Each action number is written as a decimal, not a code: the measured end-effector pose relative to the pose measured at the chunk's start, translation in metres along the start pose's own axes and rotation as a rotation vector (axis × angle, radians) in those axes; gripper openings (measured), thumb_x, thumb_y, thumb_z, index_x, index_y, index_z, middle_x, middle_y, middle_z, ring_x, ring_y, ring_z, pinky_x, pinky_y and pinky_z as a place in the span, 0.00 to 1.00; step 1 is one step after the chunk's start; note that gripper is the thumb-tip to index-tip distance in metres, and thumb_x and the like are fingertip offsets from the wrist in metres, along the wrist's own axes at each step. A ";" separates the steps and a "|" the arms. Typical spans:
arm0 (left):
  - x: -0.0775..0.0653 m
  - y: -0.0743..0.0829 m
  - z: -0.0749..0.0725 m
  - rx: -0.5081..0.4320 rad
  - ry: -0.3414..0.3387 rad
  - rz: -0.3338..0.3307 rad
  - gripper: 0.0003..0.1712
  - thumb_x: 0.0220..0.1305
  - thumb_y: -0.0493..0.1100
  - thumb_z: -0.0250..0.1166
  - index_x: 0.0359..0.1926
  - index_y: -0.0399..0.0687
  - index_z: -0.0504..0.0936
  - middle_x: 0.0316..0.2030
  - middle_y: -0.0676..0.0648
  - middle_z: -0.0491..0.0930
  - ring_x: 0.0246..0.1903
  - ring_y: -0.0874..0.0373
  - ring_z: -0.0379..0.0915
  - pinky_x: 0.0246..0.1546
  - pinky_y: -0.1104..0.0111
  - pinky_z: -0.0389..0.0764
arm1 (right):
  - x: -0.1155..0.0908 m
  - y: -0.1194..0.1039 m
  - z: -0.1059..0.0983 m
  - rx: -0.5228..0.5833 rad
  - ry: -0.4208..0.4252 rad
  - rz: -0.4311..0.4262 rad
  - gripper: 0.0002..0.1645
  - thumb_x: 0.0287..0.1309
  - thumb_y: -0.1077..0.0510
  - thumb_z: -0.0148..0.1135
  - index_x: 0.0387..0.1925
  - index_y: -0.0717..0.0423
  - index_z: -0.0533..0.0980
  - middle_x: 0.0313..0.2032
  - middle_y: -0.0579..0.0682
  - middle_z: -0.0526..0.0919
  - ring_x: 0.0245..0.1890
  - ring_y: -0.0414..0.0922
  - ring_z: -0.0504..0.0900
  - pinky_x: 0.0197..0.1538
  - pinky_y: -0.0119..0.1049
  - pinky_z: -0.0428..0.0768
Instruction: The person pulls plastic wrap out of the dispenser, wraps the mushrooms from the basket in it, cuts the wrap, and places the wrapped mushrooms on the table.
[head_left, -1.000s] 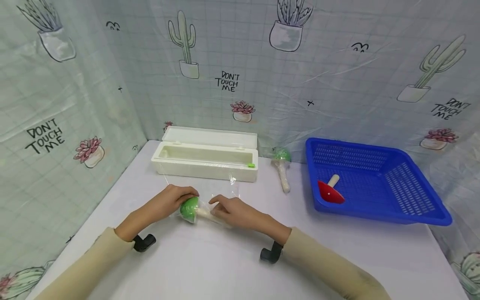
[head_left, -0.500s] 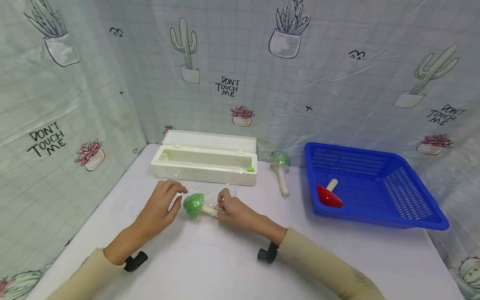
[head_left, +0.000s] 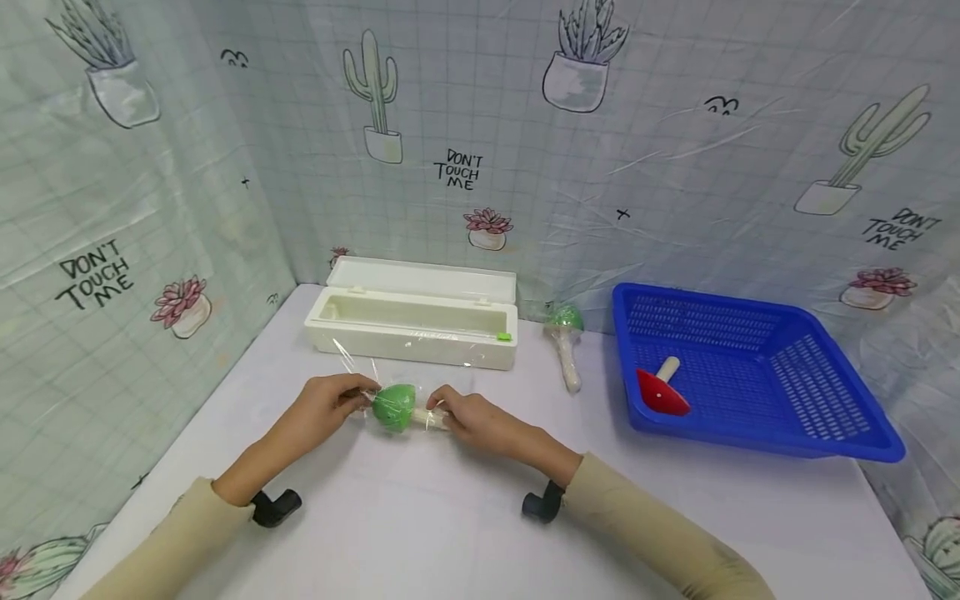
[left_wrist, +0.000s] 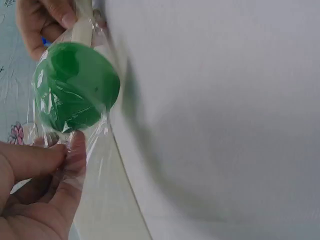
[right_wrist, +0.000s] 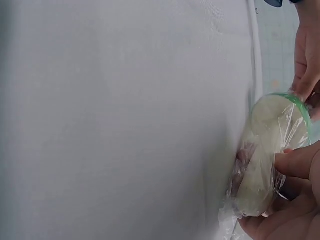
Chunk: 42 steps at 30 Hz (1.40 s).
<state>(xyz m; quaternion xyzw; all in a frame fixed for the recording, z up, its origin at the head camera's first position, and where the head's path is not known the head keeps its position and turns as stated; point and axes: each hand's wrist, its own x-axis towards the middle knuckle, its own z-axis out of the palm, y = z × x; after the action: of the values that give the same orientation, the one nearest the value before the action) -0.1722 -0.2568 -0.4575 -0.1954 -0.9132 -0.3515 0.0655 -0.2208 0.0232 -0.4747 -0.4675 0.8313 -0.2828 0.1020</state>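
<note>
A toy mushroom with a green cap and pale stem lies sideways between the two hands, covered by clear plastic wrap. My left hand pinches the wrap just beyond the cap, thumb against fingers. Around the wrapped stem curl the thumb and fingers of my right hand. In the left wrist view the cap shows smooth under creased film. Behind the hands stands a white plastic wrap dispenser, its lid raised and a green slider at the right end.
Another green-capped mushroom, wrapped in film, lies right of the dispenser. A blue basket at the right holds a red-capped mushroom. Printed curtains close off the back and sides of the white table.
The left hand came off the cap, spread its fingers, then pinched the film beside it. The mushroom shifted slightly right while the right hand kept hold of the stem.
</note>
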 end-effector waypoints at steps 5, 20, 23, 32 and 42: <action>0.006 0.000 0.004 0.094 0.143 -0.004 0.12 0.59 0.24 0.69 0.37 0.43 0.88 0.36 0.48 0.88 0.37 0.52 0.82 0.40 0.62 0.82 | 0.001 -0.001 -0.002 -0.018 -0.042 0.016 0.16 0.73 0.70 0.50 0.58 0.56 0.67 0.55 0.58 0.84 0.46 0.43 0.84 0.52 0.32 0.81; 0.010 0.007 0.023 0.189 -0.084 0.168 0.25 0.49 0.18 0.55 0.47 0.42 0.71 0.49 0.47 0.69 0.47 0.52 0.65 0.49 0.58 0.76 | -0.001 0.014 -0.007 0.168 -0.010 0.101 0.21 0.69 0.61 0.64 0.61 0.55 0.74 0.56 0.50 0.83 0.56 0.45 0.82 0.55 0.31 0.81; 0.011 0.011 0.022 0.194 -0.113 0.149 0.19 0.55 0.30 0.66 0.45 0.46 0.69 0.45 0.50 0.67 0.44 0.55 0.62 0.45 0.62 0.73 | 0.001 0.017 -0.010 0.223 0.032 0.111 0.18 0.69 0.62 0.64 0.58 0.54 0.77 0.53 0.48 0.85 0.53 0.44 0.83 0.54 0.31 0.81; 0.015 0.018 0.018 0.193 -0.149 0.176 0.26 0.53 0.43 0.81 0.44 0.46 0.72 0.41 0.54 0.70 0.42 0.58 0.65 0.43 0.63 0.73 | 0.013 0.011 -0.008 0.225 0.136 0.186 0.08 0.65 0.67 0.66 0.41 0.54 0.77 0.36 0.48 0.84 0.36 0.39 0.81 0.38 0.28 0.80; 0.011 0.015 0.016 0.202 -0.153 0.198 0.25 0.56 0.45 0.78 0.51 0.46 0.76 0.44 0.49 0.70 0.43 0.54 0.66 0.45 0.59 0.73 | 0.016 0.007 0.001 -0.032 0.016 0.119 0.05 0.69 0.64 0.61 0.39 0.50 0.80 0.29 0.42 0.79 0.29 0.35 0.73 0.35 0.27 0.74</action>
<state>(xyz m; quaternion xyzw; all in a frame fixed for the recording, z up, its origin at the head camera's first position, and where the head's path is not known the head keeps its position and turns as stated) -0.1759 -0.2320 -0.4572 -0.3030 -0.9225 -0.2340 0.0496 -0.2341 0.0121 -0.4778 -0.4167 0.8628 -0.2665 0.1046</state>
